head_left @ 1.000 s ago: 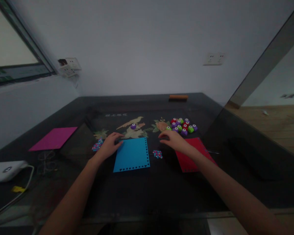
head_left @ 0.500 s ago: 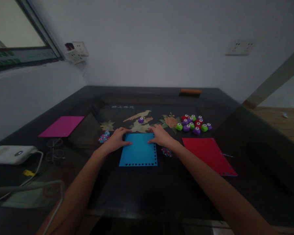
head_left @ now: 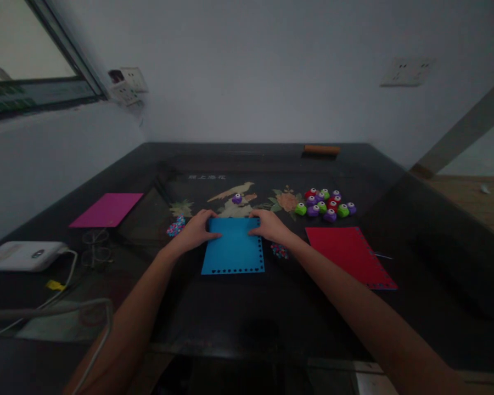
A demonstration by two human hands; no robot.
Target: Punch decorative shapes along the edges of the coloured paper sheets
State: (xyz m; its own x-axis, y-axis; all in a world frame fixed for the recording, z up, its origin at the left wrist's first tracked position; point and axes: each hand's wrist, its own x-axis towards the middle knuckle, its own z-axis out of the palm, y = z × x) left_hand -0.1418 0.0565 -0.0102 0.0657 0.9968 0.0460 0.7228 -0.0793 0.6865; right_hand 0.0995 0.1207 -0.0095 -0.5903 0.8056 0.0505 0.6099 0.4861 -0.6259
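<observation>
A blue sheet of paper (head_left: 234, 247) lies in front of me on the dark table, with small shapes punched along its near and right edges. My left hand (head_left: 197, 227) grips its far left corner, thumb on top and fingers curled at the far edge. At the far right corner my right hand (head_left: 267, 225) holds it the same way. A pile of small pink and blue bits (head_left: 175, 226) is beside my left hand, and a similar pile (head_left: 279, 250) is by my right wrist. Beyond the sheet stands one purple eye-topped hole punch (head_left: 236, 199).
Several coloured hole punches (head_left: 325, 206) cluster at the right, behind a punched red sheet (head_left: 346, 252). Leftward are a magenta sheet (head_left: 107, 210), folded glasses (head_left: 96, 249) and a white device (head_left: 24, 256) with a cable. An orange-brown bar (head_left: 321, 149) lies at the back edge.
The camera view has dipped slightly, so the table things appear a little higher. Both hands stay on the blue paper with hardly any shift.
</observation>
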